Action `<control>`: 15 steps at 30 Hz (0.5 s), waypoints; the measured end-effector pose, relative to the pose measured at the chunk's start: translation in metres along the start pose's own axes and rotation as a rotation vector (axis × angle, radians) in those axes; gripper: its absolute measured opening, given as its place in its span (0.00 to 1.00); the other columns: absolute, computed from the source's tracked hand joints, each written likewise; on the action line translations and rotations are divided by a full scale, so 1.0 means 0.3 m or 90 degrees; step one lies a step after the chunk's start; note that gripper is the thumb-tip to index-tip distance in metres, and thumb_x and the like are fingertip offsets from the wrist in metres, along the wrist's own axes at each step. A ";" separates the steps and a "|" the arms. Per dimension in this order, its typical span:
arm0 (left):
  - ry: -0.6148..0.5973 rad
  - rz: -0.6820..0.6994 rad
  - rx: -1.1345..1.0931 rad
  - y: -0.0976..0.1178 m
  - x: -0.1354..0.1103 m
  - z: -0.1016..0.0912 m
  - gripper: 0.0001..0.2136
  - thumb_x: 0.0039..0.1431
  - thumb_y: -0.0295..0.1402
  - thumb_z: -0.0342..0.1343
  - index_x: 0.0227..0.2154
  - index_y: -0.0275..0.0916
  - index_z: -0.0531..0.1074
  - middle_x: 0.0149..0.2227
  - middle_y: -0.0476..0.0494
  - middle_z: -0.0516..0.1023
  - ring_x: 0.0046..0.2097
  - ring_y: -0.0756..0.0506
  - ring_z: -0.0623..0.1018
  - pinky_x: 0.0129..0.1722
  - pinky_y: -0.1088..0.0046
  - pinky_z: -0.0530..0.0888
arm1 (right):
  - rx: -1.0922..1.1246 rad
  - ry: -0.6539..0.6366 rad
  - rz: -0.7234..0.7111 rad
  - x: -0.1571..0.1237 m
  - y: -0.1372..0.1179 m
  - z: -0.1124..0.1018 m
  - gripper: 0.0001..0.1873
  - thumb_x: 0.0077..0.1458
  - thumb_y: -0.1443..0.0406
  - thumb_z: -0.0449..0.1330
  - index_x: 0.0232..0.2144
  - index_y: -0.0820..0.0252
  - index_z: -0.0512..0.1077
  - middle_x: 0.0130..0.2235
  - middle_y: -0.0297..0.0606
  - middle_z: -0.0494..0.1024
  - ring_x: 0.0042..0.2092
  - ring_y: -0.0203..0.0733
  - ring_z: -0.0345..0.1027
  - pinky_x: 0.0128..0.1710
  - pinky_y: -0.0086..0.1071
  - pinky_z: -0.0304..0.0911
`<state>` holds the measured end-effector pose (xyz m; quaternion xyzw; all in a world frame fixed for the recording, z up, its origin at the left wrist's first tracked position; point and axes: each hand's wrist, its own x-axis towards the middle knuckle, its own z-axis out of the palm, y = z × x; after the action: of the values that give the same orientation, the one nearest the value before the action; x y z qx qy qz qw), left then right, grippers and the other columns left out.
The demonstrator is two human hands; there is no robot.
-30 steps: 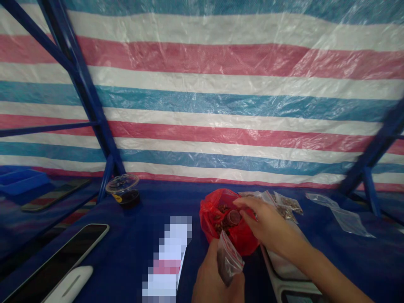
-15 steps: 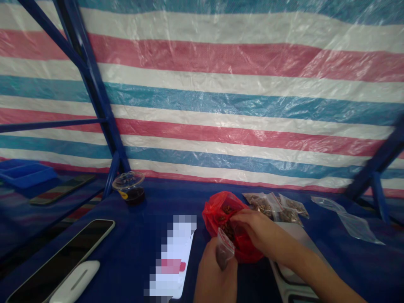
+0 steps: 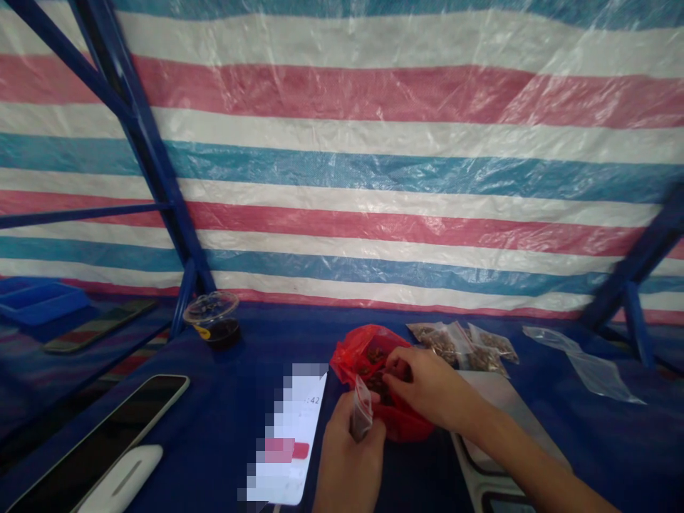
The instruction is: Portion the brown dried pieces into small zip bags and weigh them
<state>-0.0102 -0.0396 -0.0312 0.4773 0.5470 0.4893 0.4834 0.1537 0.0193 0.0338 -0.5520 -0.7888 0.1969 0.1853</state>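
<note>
My left hand [image 3: 350, 452] is closed around a small clear zip bag [image 3: 362, 413], its open end up, close to the near side of a red plastic bag [image 3: 409, 425]. Small brown dried pieces [image 3: 378, 354] lie inside the open red bag. Over them is my right hand [image 3: 425, 381], its thumb and fingers curled together at the bag's mouth. Whatever is between these fingertips is too small to make out. Beneath my right forearm sits a scale [image 3: 496, 388] with a flat pale top.
Behind the scale lie filled zip bags [image 3: 462, 345]; flat clear bags [image 3: 598, 367] lie to the right. A lit phone [image 3: 291, 442], a dark phone [image 3: 107, 442], a white rounded device [image 3: 122, 481] and a lidded cup [image 3: 214, 320] stand leftward. Blue frame bars [image 3: 154, 171] rise before a striped sheet [image 3: 374, 142].
My right hand's fingers have curled in and lifted slightly among the brown pieces. My left hand has shifted a little left with the small zip bag. The view has moved slightly.
</note>
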 end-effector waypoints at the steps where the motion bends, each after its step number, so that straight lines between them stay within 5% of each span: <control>1: -0.004 0.009 -0.015 -0.006 0.002 0.004 0.13 0.53 0.33 0.57 0.42 0.40 0.77 0.41 0.42 0.84 0.46 0.36 0.82 0.49 0.61 0.73 | 0.006 0.004 0.006 -0.003 0.000 0.001 0.06 0.64 0.65 0.61 0.35 0.56 0.79 0.36 0.38 0.85 0.35 0.42 0.77 0.33 0.31 0.60; 6: -0.023 0.054 -0.004 -0.018 0.008 0.019 0.09 0.54 0.32 0.56 0.38 0.42 0.76 0.35 0.47 0.80 0.40 0.41 0.79 0.43 0.66 0.72 | -0.004 0.043 0.015 -0.007 0.010 0.007 0.06 0.61 0.67 0.62 0.36 0.56 0.81 0.39 0.40 0.87 0.39 0.44 0.79 0.35 0.32 0.61; 15: -0.021 0.129 0.058 -0.014 0.003 0.028 0.09 0.57 0.31 0.59 0.41 0.42 0.76 0.39 0.44 0.82 0.42 0.40 0.82 0.45 0.66 0.76 | 0.348 0.001 0.059 -0.029 0.053 -0.048 0.14 0.62 0.55 0.62 0.36 0.59 0.81 0.39 0.41 0.87 0.39 0.46 0.81 0.40 0.35 0.70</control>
<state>-0.0022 -0.0383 -0.0359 0.5599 0.5093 0.5022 0.4183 0.1765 0.0177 0.0372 -0.5172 -0.6802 0.4100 0.3189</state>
